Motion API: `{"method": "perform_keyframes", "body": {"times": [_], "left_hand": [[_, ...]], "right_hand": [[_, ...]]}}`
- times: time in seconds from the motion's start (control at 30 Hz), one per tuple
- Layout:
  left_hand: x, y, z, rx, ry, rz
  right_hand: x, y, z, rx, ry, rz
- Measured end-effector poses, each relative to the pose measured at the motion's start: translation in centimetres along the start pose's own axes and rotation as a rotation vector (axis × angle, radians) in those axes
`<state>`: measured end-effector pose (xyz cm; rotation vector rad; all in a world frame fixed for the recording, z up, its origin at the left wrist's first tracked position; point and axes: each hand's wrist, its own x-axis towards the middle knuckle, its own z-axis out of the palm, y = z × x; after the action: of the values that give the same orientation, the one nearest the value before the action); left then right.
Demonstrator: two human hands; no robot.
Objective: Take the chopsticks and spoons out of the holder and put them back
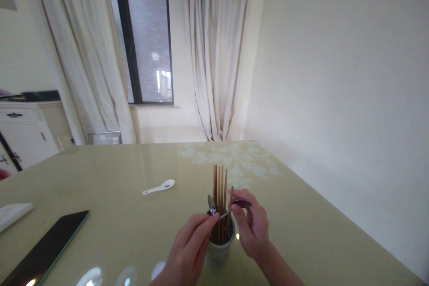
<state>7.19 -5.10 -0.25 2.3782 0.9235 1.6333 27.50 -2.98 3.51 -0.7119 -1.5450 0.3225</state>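
Observation:
A light cup (217, 252) stands on the table in front of me, holding several upright wooden chopsticks (220, 187). My right hand (254, 225) grips a metal spoon (241, 203) near its bowl, just right of the chopsticks. The spoon's thin handle slants down to the left, across the chopsticks. My left hand (192, 241) has its thumb and fingers pinched together at that handle's end, over the cup's left rim. Another metal spoon (211, 203) sticks up behind my left fingertips. The fingers partly hide the cup's contents.
A white soup spoon (159, 187) with a blue mark lies farther back on the glossy greenish table (110, 178). A dark flat device (47, 248) and a white object (15, 212) lie at left. Bright reflections show near the front edge. A wall (351, 98) borders the right side.

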Motion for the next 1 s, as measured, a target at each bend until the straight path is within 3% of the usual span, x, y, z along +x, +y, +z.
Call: {"method": "perform_keyframes", "body": {"times": [0.23,0.7,0.8,0.9,1.0], "left_hand": [[0.9,0.5,0.1,0.079,-0.006,0.041],[0.5,1.0,0.2,0.185,0.072,0.033],[1.0,-0.7,-0.5,0.23,0.147,-0.063],[2.0,-4.2,-2.1,0.397,0.209,-0.267],[2.0,-8.2,-4.2,0.674,0.049,-0.492]], "right_hand": [[1.1,-0.2,0.8,0.187,0.084,0.202],[3.1,1.0,-0.4,0.345,0.407,0.317],[3.2,0.7,-0.8,0.288,0.39,0.289],[2.9,0.5,-0.5,0.201,0.279,0.273],[2.5,0.6,0.1,0.136,0.155,0.286]]}}
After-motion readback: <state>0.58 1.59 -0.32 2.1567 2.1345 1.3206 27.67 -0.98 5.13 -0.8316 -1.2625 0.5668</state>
